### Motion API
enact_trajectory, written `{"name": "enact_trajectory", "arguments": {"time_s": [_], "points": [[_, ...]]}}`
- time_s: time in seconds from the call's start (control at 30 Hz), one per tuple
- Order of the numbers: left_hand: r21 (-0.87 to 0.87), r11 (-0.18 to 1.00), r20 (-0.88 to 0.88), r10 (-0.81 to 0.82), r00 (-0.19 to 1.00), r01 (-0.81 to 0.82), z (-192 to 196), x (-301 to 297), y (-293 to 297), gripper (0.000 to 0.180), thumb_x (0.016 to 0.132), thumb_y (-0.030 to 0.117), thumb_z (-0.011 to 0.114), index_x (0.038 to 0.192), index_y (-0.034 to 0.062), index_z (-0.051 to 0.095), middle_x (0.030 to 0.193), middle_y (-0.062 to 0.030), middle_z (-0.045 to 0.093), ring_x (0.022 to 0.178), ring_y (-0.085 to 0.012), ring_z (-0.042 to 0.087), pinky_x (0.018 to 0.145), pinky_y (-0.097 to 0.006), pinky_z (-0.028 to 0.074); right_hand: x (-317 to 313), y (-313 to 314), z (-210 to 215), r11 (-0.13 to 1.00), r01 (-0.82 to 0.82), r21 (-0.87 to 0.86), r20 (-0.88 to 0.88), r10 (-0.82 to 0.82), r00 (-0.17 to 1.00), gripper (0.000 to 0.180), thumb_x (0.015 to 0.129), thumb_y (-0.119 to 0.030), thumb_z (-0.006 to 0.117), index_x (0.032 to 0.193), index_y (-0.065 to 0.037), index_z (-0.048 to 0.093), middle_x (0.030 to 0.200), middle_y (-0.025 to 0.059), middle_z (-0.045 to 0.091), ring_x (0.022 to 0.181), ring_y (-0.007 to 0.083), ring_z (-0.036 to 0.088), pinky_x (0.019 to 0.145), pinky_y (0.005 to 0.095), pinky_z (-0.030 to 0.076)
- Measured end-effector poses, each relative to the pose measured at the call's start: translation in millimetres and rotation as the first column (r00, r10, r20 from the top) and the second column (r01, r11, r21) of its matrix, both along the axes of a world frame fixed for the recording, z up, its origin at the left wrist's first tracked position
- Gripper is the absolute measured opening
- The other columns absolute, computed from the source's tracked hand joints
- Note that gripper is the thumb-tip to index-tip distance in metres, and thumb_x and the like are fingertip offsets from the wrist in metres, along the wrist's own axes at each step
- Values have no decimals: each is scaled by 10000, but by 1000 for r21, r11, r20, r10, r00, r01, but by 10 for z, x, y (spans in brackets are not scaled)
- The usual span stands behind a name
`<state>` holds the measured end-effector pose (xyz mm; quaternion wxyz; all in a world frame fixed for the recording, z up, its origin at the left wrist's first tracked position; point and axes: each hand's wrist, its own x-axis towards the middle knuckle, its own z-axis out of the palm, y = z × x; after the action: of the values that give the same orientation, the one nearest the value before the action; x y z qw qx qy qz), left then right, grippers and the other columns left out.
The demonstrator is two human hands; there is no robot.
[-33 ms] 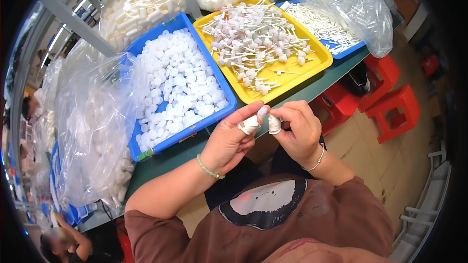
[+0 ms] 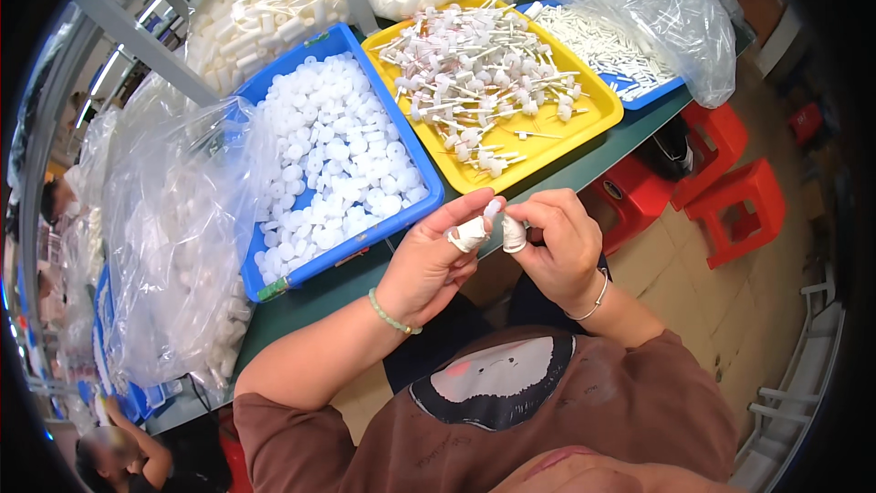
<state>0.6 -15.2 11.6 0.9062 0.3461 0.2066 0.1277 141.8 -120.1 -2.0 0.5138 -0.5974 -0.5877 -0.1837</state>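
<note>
In front of my chest, close to the near edge of the table, my left hand point(image 2: 436, 254) pinches a small white plastic disc point(image 2: 494, 209) between thumb and index finger. Just to its right, my right hand point(image 2: 558, 245) has its thumb and index fingertips pressed together. Whatever those right fingertips hold is too small or hidden to make out. White wrapping point(image 2: 469, 234) covers my left thumb, and a similar white wrap point(image 2: 515, 235) covers my right thumb. Beyond my hands, a blue tray point(image 2: 429, 198) holds many loose white discs. A yellow tray point(image 2: 598, 123) beside it contains thin white sticks fitted with discs.
A second blue tray point(image 2: 652, 99) of short white tubes stands at the back right, partly under a clear plastic bag point(image 2: 680, 18). Bags of white parts point(image 2: 173, 237) crowd the left. Red stools point(image 2: 744, 210) stand on the right. Another person point(image 2: 114, 456) is at lower left.
</note>
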Motion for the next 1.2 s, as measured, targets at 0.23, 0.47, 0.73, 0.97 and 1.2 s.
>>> {"name": "enact_trajectory", "arguments": {"time_s": [0.23,0.47,0.73,0.97,1.2], "points": [[30,999,-16,32,999,-31,-30,-18,-5,414,875,52,624,1277,109,540,1192,-19,597,589,-4,392,515,-150,326,-54,-9,62,990,-127,-60,-184,114,976,303,655,29,739,924,-50,624,831,80,567,647,213,597,517,292,485],[35,999,3,28,1000,-28,-35,-10,-8,419,868,45,623,1273,115,540,1205,-20,583,601,-11,403,535,-162,336,-2,-61,41,984,-172,-55,-267,151,952,277,730,62,694,978,-34,617,855,70,578,630,128,577,512,233,473],[34,998,1,44,999,-44,-10,-12,-15,434,867,21,627,1286,84,532,1265,-39,563,654,6,422,523,-150,329,-19,-108,61,955,-271,-121,-470,185,863,221,765,47,666,955,-35,588,823,29,603,609,42,536,504,182,424],[136,990,-12,28,1000,-26,18,-26,-44,458,838,-2,651,1277,53,533,1263,-66,567,886,-42,560,697,-169,450,-13,-171,96,921,-364,-140,-674,181,717,181,788,29,640,948,-30,580,760,-47,581,607,-15,464,508,160,372],[273,962,-30,29,999,-20,2,-3,-36,448,826,-20,657,1253,63,550,1259,-95,566,1060,-148,588,887,-278,506,148,-196,47,834,-541,-111,-826,224,516,178,794,3,622,966,-23,581,839,-38,574,680,-3,463,601,168,396]]}}
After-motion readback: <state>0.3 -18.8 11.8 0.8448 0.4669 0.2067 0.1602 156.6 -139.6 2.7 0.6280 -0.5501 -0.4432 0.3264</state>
